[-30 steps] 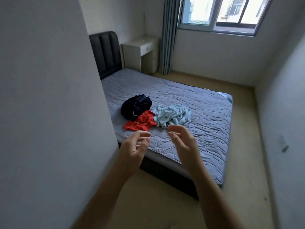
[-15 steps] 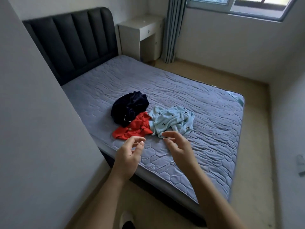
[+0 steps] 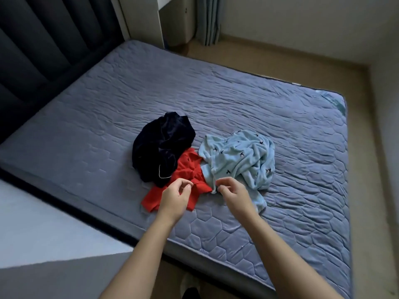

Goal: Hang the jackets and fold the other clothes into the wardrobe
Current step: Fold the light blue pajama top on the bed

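Note:
Three crumpled garments lie together on the grey quilted mattress (image 3: pixel 269 108): a dark navy one (image 3: pixel 162 143) at the left, a red one (image 3: pixel 187 169) partly under it, and a light blue one with small dark bird prints (image 3: pixel 241 156) at the right. My left hand (image 3: pixel 174 197) hovers over the red garment's near edge with fingers loosely curled, holding nothing. My right hand (image 3: pixel 232 190) is at the near edge of the light blue garment, fingers loosely curled; whether it touches the cloth is unclear. No wardrobe is in view.
A dark padded headboard (image 3: pixel 43 46) stands at the left. A white bedside cabinet (image 3: pixel 140 16) and a grey curtain (image 3: pixel 208 18) are at the far side. Beige floor (image 3: pixel 280 55) runs beyond and right of the bed. A pale wall edge (image 3: pixel 43 234) is near left.
I have moved closer to the bed and my view has tipped down. Both hands have reached forward and now sit right over the near edges of the red and light blue garments.

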Demonstrator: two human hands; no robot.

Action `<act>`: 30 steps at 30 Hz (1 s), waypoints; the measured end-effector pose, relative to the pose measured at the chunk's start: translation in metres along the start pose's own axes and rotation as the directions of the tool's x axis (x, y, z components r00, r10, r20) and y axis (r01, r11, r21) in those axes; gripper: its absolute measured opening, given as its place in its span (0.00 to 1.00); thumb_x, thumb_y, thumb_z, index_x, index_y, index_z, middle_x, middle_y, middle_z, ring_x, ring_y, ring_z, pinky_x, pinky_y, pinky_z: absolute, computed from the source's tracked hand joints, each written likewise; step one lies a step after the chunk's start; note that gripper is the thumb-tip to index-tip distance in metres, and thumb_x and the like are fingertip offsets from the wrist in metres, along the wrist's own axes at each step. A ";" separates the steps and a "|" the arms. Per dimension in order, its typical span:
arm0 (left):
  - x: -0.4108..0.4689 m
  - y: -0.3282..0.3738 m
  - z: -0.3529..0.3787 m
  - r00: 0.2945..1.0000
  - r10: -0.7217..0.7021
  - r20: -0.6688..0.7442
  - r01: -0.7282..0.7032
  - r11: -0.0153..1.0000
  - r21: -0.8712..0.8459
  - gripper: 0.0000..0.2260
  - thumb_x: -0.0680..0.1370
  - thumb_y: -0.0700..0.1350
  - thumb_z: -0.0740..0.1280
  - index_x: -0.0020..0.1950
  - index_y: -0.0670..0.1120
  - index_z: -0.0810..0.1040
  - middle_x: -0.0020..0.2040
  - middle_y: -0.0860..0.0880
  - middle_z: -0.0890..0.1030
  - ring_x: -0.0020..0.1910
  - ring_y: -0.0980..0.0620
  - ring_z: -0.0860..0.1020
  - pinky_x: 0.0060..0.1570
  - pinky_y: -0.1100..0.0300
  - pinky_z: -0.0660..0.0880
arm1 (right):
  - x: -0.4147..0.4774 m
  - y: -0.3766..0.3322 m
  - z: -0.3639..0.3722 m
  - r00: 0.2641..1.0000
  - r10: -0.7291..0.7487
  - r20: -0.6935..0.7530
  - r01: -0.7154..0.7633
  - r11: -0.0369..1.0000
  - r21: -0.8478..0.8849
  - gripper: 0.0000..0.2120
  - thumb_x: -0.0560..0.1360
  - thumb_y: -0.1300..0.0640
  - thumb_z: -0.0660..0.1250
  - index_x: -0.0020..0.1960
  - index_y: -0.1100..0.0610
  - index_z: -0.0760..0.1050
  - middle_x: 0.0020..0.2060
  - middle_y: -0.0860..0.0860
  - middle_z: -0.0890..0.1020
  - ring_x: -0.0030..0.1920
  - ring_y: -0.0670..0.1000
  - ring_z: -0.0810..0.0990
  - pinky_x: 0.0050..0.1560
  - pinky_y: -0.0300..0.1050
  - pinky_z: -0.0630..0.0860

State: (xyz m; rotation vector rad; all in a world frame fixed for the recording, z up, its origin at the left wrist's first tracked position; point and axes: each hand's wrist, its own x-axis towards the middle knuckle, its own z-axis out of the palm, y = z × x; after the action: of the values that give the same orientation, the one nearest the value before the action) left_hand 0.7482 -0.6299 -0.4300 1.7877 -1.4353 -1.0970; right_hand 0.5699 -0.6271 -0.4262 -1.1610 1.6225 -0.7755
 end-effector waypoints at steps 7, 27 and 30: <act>0.137 -0.142 0.064 0.959 -0.204 0.197 0.142 0.946 0.290 0.05 0.76 0.43 0.63 0.43 0.52 0.78 0.44 0.52 0.82 0.46 0.50 0.78 0.46 0.61 0.71 | 0.144 0.129 0.080 0.955 0.282 0.087 -0.260 0.943 -0.208 0.12 0.76 0.62 0.61 0.55 0.56 0.80 0.52 0.50 0.81 0.54 0.49 0.78 0.50 0.37 0.71; 0.298 -0.300 0.110 0.976 0.211 0.054 -0.120 0.315 0.941 0.37 0.67 0.43 0.72 0.73 0.53 0.62 0.77 0.43 0.52 0.75 0.39 0.54 0.67 0.35 0.56 | 0.271 0.292 0.185 0.960 0.273 -0.056 -0.271 0.962 0.036 0.23 0.71 0.63 0.66 0.64 0.50 0.72 0.48 0.49 0.82 0.48 0.49 0.80 0.50 0.42 0.77; 0.314 -0.298 0.091 0.976 -0.013 -0.215 0.185 0.562 0.806 0.37 0.73 0.36 0.68 0.76 0.55 0.53 0.77 0.40 0.51 0.68 0.35 0.64 0.56 0.40 0.71 | 0.279 0.282 0.180 0.954 0.298 -0.038 -0.300 0.951 -0.071 0.23 0.72 0.63 0.64 0.66 0.52 0.72 0.49 0.51 0.82 0.46 0.49 0.80 0.48 0.42 0.76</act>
State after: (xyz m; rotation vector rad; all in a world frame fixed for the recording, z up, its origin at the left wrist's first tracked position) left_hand 0.8370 -0.8574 -0.7987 2.5436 -1.9177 -0.2111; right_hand 0.6222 -0.7851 -0.8288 -0.9284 1.8115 -0.5394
